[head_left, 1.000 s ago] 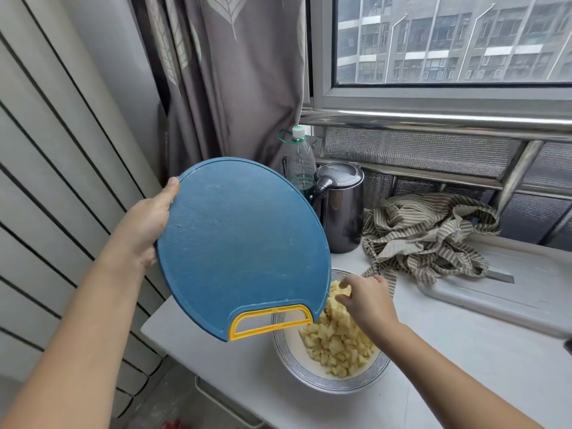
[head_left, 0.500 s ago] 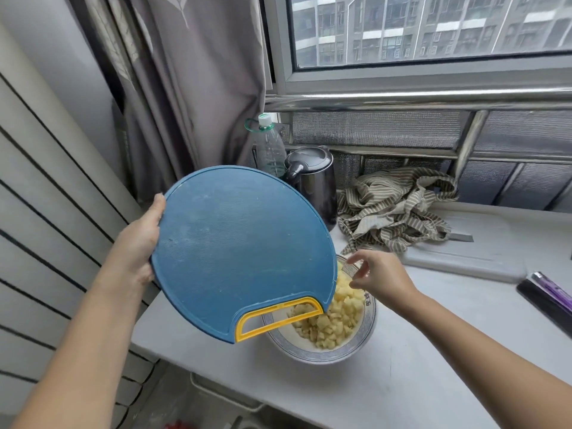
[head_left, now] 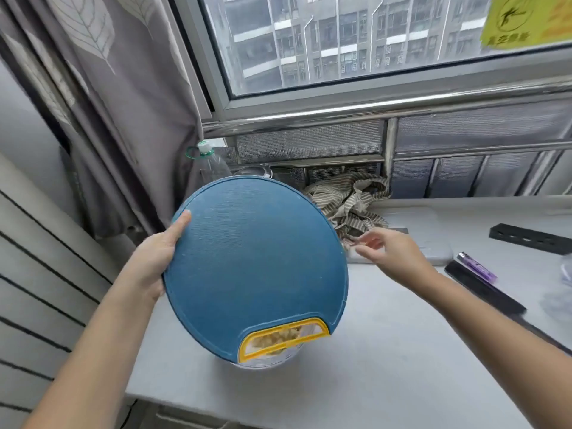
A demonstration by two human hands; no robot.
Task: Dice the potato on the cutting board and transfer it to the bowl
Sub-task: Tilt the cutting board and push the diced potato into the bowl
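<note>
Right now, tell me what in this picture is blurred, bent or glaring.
Head view: the right hand has motion-blurred fingers, while the cutting board and the left hand gripping it are sharp. Head view: the wide lens bows the window frame. Head view: daylight is soft, with a glare stripe along the steel rail.
</note>
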